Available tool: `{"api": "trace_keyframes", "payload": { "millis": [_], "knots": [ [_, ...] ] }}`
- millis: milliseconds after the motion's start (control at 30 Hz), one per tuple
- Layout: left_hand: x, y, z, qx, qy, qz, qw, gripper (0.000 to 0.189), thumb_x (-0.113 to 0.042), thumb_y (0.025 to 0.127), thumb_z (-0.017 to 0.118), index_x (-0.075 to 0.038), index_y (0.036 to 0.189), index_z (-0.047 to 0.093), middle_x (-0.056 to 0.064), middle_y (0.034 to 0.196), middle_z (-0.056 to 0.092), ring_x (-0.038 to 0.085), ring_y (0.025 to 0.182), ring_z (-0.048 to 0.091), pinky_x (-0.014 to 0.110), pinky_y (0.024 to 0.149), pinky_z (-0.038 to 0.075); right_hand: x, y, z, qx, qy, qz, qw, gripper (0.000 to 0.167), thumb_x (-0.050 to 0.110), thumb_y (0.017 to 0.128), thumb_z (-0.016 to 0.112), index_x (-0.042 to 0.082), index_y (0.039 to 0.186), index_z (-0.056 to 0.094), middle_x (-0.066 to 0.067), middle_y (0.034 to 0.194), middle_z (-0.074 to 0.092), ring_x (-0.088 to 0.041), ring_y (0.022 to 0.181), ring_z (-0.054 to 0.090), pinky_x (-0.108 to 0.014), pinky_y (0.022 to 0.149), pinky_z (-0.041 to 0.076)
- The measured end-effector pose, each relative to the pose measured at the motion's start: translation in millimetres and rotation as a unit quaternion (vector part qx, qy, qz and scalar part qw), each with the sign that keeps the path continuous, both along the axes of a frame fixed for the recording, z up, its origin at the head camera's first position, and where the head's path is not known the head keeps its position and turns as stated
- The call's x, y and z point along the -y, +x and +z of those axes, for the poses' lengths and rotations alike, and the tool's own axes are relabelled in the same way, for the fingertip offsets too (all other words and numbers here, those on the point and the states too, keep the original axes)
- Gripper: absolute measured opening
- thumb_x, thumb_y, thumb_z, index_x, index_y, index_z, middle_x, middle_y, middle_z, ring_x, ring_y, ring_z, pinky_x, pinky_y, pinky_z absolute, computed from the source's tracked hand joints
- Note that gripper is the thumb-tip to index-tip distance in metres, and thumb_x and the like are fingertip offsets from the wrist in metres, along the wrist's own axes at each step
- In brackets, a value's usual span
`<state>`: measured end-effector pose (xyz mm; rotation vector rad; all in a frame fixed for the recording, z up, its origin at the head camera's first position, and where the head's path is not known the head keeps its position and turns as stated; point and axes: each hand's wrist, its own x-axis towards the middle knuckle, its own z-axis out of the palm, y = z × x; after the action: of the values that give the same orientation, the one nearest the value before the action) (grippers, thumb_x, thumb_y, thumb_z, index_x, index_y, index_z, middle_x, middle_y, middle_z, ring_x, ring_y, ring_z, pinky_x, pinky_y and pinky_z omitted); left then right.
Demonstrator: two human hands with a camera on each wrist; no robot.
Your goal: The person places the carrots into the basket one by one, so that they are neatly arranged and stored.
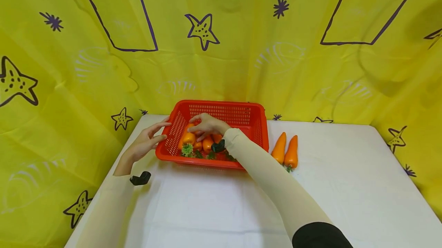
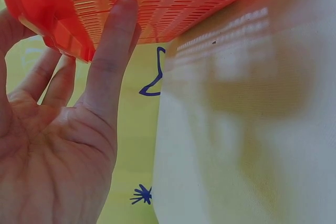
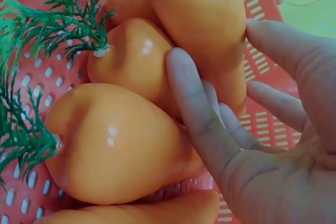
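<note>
Carrots (image 3: 113,145) lie in the red basket (image 1: 207,164); right grip (image 1: 209,124) pinches one, left grip's (image 1: 146,140) fingers apart.

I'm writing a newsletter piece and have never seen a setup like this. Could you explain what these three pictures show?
There is no machine here: a person works with two bare hands. The widest picture comes from a camera worn on the head, looking forward and down. The other two come from cameras on the wrists, each facing that hand's work; the black piece at the left wrist is probably one of them.

On a white table is a red basket holding several orange carrots with green tops. Two more carrots lie just right of it. The left hand touches the basket's left end. The right hand is inside, its fingers around one carrot; how firmly, I can't tell. Behind hangs a yellow cloth.
</note>
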<state>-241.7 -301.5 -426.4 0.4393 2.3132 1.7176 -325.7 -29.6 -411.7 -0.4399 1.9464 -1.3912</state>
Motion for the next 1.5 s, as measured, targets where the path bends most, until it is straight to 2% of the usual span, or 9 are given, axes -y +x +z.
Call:
{"api": "trace_keyframes", "payload": {
  "millis": [233, 467, 700, 867, 933, 1033, 1167, 1300, 1500],
  "knots": [
    [-2.7, -1.7, -2.0, 0.0, 0.004, -0.005, 1.0, 0.047, -0.009, 0.106, 0.055, -0.005, 0.152, 0.045, -0.002, 0.172, 0.017, 0.045, 0.143, 0.038, 0.037, 0.081, 0.06, -5, -0.8, -2.1, -0.007, 0.001, 0.007, 0.9999, 0.061, 0.014, 0.1, 0.069, 0.002, 0.154, 0.044, -0.02, 0.129, 0.064, -0.023, 0.081, 0.071, -0.04, 0.077, 0.061],
    [-2.7, -2.4, -4.0, -0.005, 0.003, -0.011, 0.9999, 0.048, -0.01, 0.106, 0.056, -0.004, 0.152, 0.045, -0.003, 0.172, 0.016, 0.043, 0.147, 0.033, 0.033, 0.086, 0.058, -16, 2.3, 4.5, -0.025, 0.004, 0.028, 0.9993, 0.067, 0.017, 0.1, 0.069, 0.007, 0.158, 0.038, -0.02, 0.131, 0.06, -0.032, 0.081, 0.072, -0.044, 0.075, 0.062],
    [-2.3, -1.5, -4.9, -0.016, -0.009, -0.011, 0.9998, 0.047, -0.012, 0.106, 0.056, -0.004, 0.151, 0.045, -0.001, 0.172, 0.017, 0.04, 0.15, 0.028, 0.028, 0.09, 0.056, -43, 12.8, 17.0, -0.096, 0.011, 0.065, 0.9932, 0.067, 0.02, 0.1, 0.069, 0.009, 0.158, 0.037, -0.025, 0.127, 0.064, -0.041, 0.088, 0.067, -0.049, 0.08, 0.06],
    [-3.4, -0.5, -4.4, -0.018, -0.009, -0.013, 0.9997, 0.048, -0.013, 0.106, 0.057, -0.004, 0.152, 0.046, -0.001, 0.172, 0.017, 0.039, 0.151, 0.027, 0.027, 0.091, 0.054, -72, 20.5, 26.2, -0.181, 0.034, 0.074, 0.9802, 0.066, 0.024, 0.1, 0.07, 0.011, 0.157, 0.039, -0.023, 0.131, 0.061, -0.042, 0.096, 0.069, -0.049, 0.08, 0.059],
    [-3.6, -0.4, -4.3, -0.015, -0.009, -0.013, 0.9998, 0.048, -0.013, 0.106, 0.057, -0.005, 0.152, 0.045, -0.001, 0.172, 0.016, 0.04, 0.149, 0.03, 0.029, 0.09, 0.056, -84, 24.7, 31.0, -0.223, 0.046, 0.066, 0.9715, 0.066, 0.027, 0.099, 0.071, 0.012, 0.156, 0.041, -0.022, 0.135, 0.059, -0.041, 0.096, 0.07, -0.047, 0.081, 0.059],
    [-3.0, 0.2, -3.5, -0.012, -0.012, -0.01, 0.9998, 0.048, -0.014, 0.107, 0.056, -0.005, 0.152, 0.045, -0.002, 0.172, 0.015, 0.042, 0.147, 0.033, 0.032, 0.087, 0.057, -105, 32.9, 38.9, -0.292, 0.06, 0.051, 0.9533, 0.065, 0.028, 0.097, 0.073, 0.013, 0.154, 0.046, -0.021, 0.139, 0.058, -0.036, 0.094, 0.069, -0.044, 0.082, 0.057],
    [-1.3, 1.8, -2.1, -0.013, -0.01, -0.01, 0.9998, 0.048, -0.012, 0.107, 0.055, -0.003, 0.153, 0.043, -0.001, 0.172, 0.014, 0.042, 0.15, 0.028, 0.03, 0.088, 0.056, -136, 46.4, 46.3, -0.365, 0.065, 0.023, 0.9284, 0.062, 0.026, 0.095, 0.076, 0.014, 0.15, 0.051, -0.019, 0.133, 0.062, -0.022, 0.09, 0.068, -0.038, 0.079, 0.055],
    [-0.7, 2.7, -0.6, -0.015, -0.008, -0.013, 0.9998, 0.048, -0.011, 0.107, 0.054, -0.001, 0.152, 0.043, 0.0, 0.172, 0.014, 0.042, 0.151, 0.025, 0.028, 0.09, 0.055, -172, 59.7, 49.7, -0.377, 0.053, -0.011, 0.9247, 0.06, 0.023, 0.094, 0.077, 0.016, 0.148, 0.053, -0.015, 0.127, 0.063, -0.019, 0.087, 0.066, -0.037, 0.072, 0.056],
    [-0.3, 2.2, 0.1, -0.019, -0.012, -0.013, 0.9997, 0.048, -0.014, 0.107, 0.055, -0.003, 0.152, 0.044, 0.0, 0.172, 0.014, 0.043, 0.15, 0.026, 0.031, 0.087, 0.057, -221, 78.4, 47.5, -0.351, 0.046, -0.067, 0.9328, 0.059, 0.018, 0.095, 0.076, 0.014, 0.149, 0.052, -0.017, 0.131, 0.059, -0.024, 0.088, 0.065, -0.035, 0.068, 0.057]
  ]
}}
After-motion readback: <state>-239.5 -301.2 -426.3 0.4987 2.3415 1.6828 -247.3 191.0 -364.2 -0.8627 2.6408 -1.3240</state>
